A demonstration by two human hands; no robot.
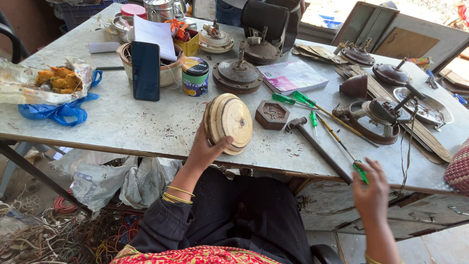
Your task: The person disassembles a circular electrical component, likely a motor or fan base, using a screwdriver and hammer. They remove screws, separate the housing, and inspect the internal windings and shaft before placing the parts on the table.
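Observation:
My left hand point(206, 149) grips a round cream-coloured metal cover point(228, 121), holding it tilted on its edge at the front of the grey table point(141, 124). My right hand point(371, 188) reaches to the table's front edge and closes on the green handle of a screwdriver point(360, 171), whose thin shaft runs up and left. A hammer point(315, 144) lies between the two hands. A brown hexagonal block point(272, 115) sits just right of the cover.
Several brown round motor parts point(238, 76), green-handled screwdrivers point(293, 99), a booklet point(292, 77), a small tin point(195, 76) and an upright phone point(145, 71) crowd the table. Food in a plastic bag point(53, 80) lies left. Tangled wires point(53, 234) cover the floor.

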